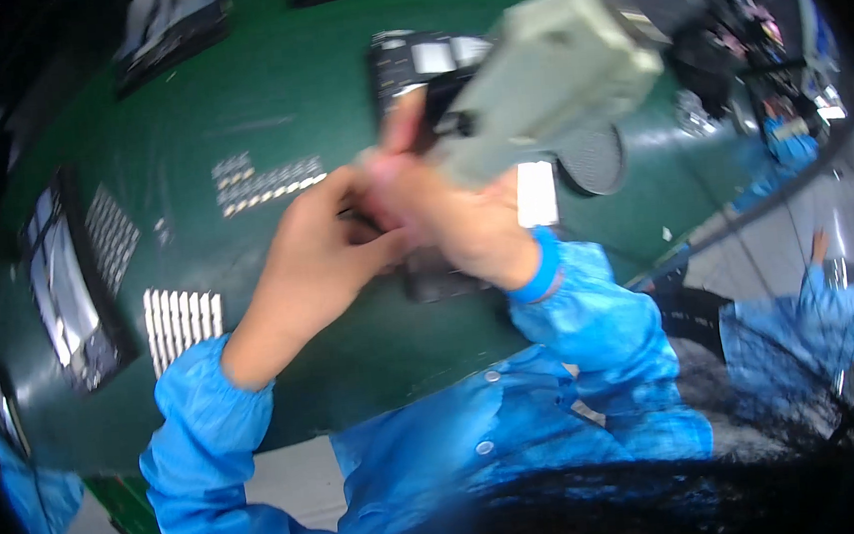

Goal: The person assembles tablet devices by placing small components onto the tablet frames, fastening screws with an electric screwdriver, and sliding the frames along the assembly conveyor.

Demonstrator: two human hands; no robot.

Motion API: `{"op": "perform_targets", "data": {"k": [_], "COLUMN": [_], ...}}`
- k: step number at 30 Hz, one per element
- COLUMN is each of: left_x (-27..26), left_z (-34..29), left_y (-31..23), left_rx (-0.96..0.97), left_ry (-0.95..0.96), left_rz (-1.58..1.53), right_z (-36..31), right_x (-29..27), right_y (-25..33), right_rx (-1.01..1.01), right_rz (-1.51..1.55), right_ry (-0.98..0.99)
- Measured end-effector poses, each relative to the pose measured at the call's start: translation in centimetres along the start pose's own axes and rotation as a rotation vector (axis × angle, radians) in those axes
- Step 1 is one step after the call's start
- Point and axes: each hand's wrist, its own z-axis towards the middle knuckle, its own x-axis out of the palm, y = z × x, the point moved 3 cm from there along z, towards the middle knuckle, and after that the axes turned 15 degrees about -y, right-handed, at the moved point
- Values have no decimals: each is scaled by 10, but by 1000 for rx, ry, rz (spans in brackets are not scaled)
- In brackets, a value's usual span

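My left hand and my right hand meet at the middle of the green table. The left fingers curl toward the thumb around something dark, too hidden to name. Motion blurs my right hand, so what its fingers hold cannot be made out. Right behind it rises a beige-grey box-shaped device, tilted and blurred; I cannot tell whether the hand touches it. Beyond the fingers lies a black flat unit with white patches. A dark flat piece sits partly under my right hand.
Rows of small pale pieces lie left of my hands, with a sheet of white strips nearer me. A black panel is far left. Right are a white card and a grey disc. A person in blue is at right.
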Motion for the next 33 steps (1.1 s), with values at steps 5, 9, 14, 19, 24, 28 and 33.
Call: {"op": "perform_targets", "data": {"k": [5, 9, 14, 19, 24, 28, 33], "left_x": [-1, 10, -1, 13, 9, 12, 16], "left_z": [1, -1, -6, -2, -2, 0, 1], "left_y": [-14, -27, -11, -11, -15, -22, -23], "left_rx": [12, -41, -83, -109, -151, -186, -185], "left_ry": [29, 2, -36, -42, -58, -75, -69], "left_rz": [115, 161, 74, 153, 187, 193, 188], "right_z": [13, 18, 23, 39, 57, 66, 77], "right_x": [1, -4, -47, -184, -219, -218, -222], "right_y": [12, 16, 48, 57, 46, 50, 51], "right_rx": [74, 179, -135, -356, -341, -322, -316], "right_rz": [86, 171, -66, 225, 198, 162, 94], "right_ry": [287, 178, 32, -419, -508, -486, -477]}}
